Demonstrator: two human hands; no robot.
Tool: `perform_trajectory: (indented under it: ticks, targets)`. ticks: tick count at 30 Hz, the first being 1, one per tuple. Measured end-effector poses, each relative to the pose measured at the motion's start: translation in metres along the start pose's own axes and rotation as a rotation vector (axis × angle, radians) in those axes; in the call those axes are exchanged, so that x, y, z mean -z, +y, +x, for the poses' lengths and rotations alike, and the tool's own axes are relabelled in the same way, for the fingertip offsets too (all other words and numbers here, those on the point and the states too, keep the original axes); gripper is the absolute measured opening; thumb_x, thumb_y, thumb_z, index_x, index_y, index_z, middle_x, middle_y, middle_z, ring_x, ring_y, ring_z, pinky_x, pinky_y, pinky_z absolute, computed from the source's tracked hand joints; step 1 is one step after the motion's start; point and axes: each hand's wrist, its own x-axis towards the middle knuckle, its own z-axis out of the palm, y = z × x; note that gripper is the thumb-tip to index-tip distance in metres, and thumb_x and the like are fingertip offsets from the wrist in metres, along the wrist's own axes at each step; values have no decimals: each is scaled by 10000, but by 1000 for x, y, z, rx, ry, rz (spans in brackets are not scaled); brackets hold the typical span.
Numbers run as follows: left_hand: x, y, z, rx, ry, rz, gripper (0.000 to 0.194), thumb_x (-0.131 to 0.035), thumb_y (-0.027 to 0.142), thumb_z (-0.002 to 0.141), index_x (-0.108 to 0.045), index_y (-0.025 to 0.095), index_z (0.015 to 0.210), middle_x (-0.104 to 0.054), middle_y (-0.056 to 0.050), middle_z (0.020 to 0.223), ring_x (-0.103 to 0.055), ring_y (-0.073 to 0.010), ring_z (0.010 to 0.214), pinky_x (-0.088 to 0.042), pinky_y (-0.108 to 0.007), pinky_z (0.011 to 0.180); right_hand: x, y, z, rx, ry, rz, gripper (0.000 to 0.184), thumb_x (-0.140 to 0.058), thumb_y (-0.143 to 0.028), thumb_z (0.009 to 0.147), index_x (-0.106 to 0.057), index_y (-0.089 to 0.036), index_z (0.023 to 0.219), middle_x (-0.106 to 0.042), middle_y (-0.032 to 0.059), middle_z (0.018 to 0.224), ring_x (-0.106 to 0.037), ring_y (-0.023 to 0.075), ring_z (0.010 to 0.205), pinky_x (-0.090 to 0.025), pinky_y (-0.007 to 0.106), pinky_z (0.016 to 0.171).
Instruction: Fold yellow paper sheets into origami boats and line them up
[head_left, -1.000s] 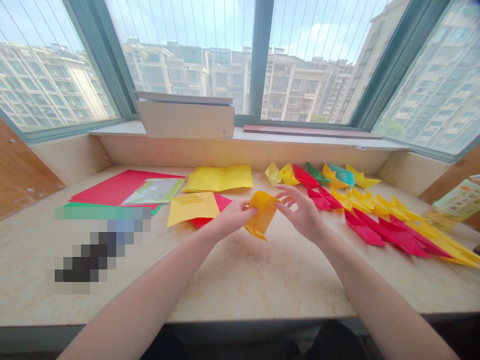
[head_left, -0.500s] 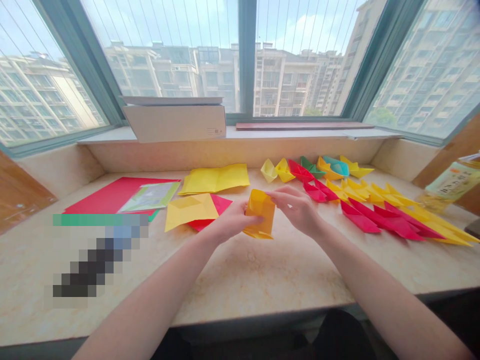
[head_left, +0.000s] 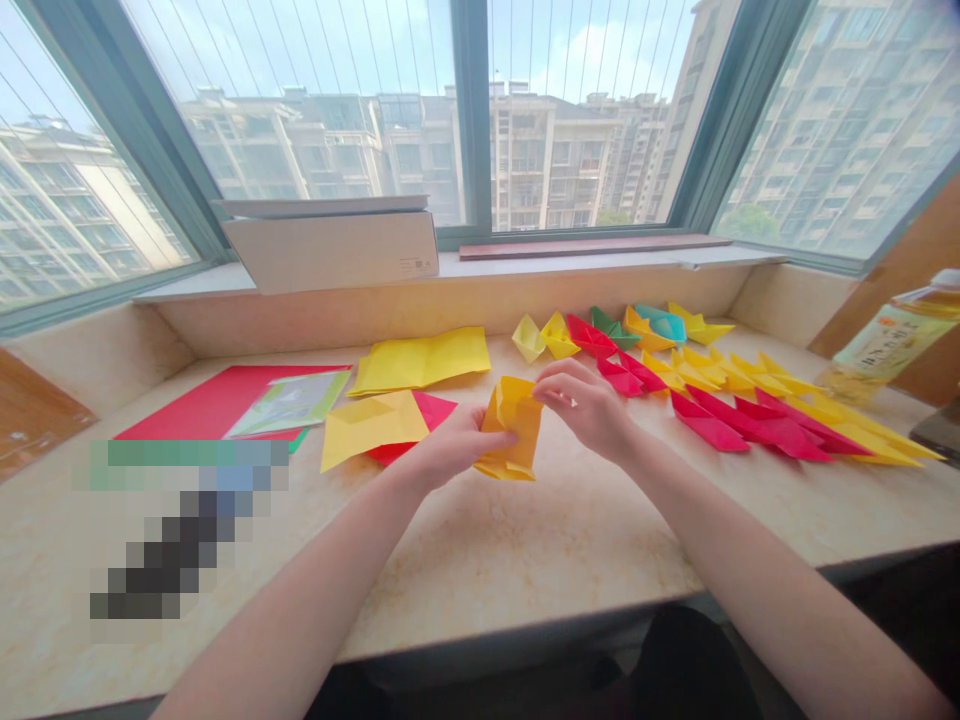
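left hand (head_left: pixel 456 443) pinches folded yellow paper (head_left: pixel 526 412) | right hand (head_left: pixel 586 408), fanned 1 s ago, now curls, pinching its upper right edge | paper seemingly steadied by 2 grips

Thin, matt paper is seen in the creased, folded orange-yellow sheet (head_left: pixel 527 425), and a similar matt paper in the flat yellow sheets (head_left: pixel 427 362) and the pointed crimson boats (head_left: pixel 709 430). Shine is given by the clear plastic sleeve with green edging (head_left: pixel 292 403) and the transparent plastic bottle (head_left: pixel 889 345), whereas the mottled cream counter (head_left: pixel 525 570) is finished smooth, like polished stone.
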Motion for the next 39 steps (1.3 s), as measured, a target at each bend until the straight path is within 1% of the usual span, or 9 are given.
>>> perform_trajectory:
  ticks: [4, 9, 16, 21, 25, 28, 31, 34, 39]
  targets:
    - [1, -1, 2, -5, 35, -17, 330, -773, 277, 697, -693, 126, 980, -702, -55, 880, -650, -175, 729, -466, -275, 677, 0, -2, 1, -17, -25, 1, 127, -499, -268, 984, -622, -249, 959, -609, 73, 1107, -616, 207, 1023, -553, 349, 820]
    - [3, -1, 2, -94, 54, -95, 331, -781, 310, 714, -693, 133, 979, -681, -38, 856, -615, -152, 718, -439, -257, 674, -1, -7, 1, -24, -48, 81, 102, -451, -259, 999, -551, -250, 980, -555, 100, 1244, -583, 207, 1116, -564, 363, 843]
    - [2, 4, 1, -158, 28, -231, 377, -801, 350, 707, -680, 148, 1002, -659, -19, 826, -574, -114, 659, -395, -227, 628, -1, -6, 3, 5, -15, 88, 104, -420, -243, 1001, -512, -249, 951, -625, 105, 1257, -610, 221, 1132, -538, 415, 916]
    - [-1, 6, 1, -176, 17, -285, 390, -805, 410, 713, -690, 158, 987, -639, 7, 730, -551, -87, 586, -393, -208, 594, -2, -7, 2, -9, -45, 88, 100, -412, -240, 1002, -506, -251, 973, -610, 104, 1338, -608, 217, 1183, -537, 392, 932]
    - [-5, 4, 2, -203, 64, -326, 489, -805, 477, 702, -686, 131, 1026, -687, -44, 793, -591, -108, 606, -430, -222, 606, 0, -9, 2, -35, -71, 70, 114, -399, -276, 1005, -509, -258, 979, -609, 112, 1350, -636, 224, 1147, -532, 414, 948]
    - [-9, 2, 3, -210, 104, -341, 568, -778, 563, 698, -680, 123, 1044, -699, -62, 800, -609, -127, 612, -452, -239, 613, 1, -11, 3, -67, -87, 45, 132, -400, -310, 1003, -512, -262, 952, -625, 124, 1336, -677, 231, 1055, -548, 414, 907]
    - [-13, 2, 3, -218, 135, -331, 584, -773, 577, 696, -679, 123, 1051, -697, -57, 784, -616, -133, 614, -453, -238, 604, 1, -11, 2, -90, -77, 48, 153, -394, -332, 1010, -490, -258, 916, -599, 142, 1370, -699, 221, 956, -561, 401, 861]
    - [-15, 3, 3, -211, 142, -304, 598, -794, 564, 674, -681, 130, 1070, -693, -42, 751, -596, -118, 569, -435, -227, 577, -2, -8, 0, -124, -51, 113, 168, -382, -359, 1018, -460, -255, 913, -551, 156, 1419, -702, 218, 949, -566, 403, 842]
    - [-18, 4, 2, -225, 135, -291, 623, -774, 615, 661, -700, 153, 1073, -696, -31, 738, -601, -120, 586, -417, -216, 566, -14, -7, -2, -215, 16, 347, 183, -375, -437, 1019, -427, -266, 978, -502, 135, 1460, -653, 222, 1139, -562, 389, 863]
